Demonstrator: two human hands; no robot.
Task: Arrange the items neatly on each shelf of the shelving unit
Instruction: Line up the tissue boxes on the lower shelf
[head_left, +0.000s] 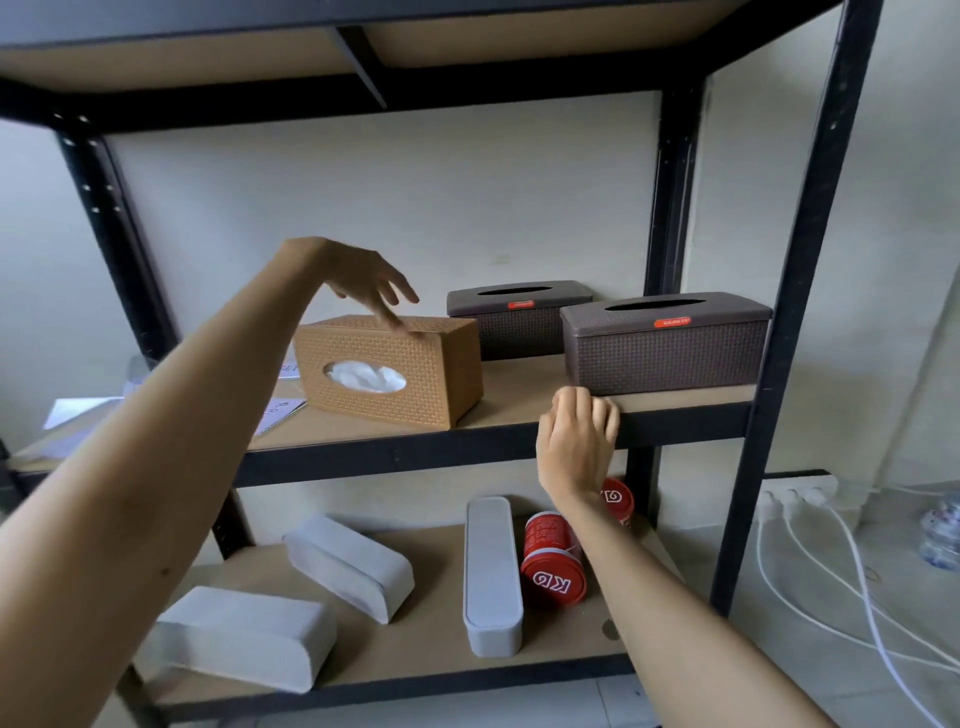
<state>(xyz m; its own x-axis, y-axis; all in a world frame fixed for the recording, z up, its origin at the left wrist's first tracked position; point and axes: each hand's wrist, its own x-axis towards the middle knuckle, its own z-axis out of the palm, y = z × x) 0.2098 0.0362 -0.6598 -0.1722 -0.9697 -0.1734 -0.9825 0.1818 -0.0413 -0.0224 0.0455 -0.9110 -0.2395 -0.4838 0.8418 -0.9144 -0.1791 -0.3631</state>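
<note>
Here, the left hand (358, 275) reached over the tan box (389, 371) on the middle shelf (519, 410), fingers spread and relaxed, one fingertip touching the box's top face, nothing gripped. The tan box lay on its side, angled, tissue opening facing front. The right hand (576, 441) was at the shelf's front edge, fingers curled loosely over it just below the near brown box (665, 343); whether it actually gripped the edge could not be told. A second brown box (519, 322) stood behind and left of the first, both upright with slots on top and orange labels. Papers (280, 410) lay on the shelf left of the tan box.

On the lower shelf (415, 644), three white cases: one (244, 639) front left, one (348, 566) behind it and angled, one (491, 571) running front to back. A red can (550, 561) lay on its side just beside that last case; another red can (618, 501) was partly hidden behind the right wrist. White cables (831, 587) ran over the floor at right.
</note>
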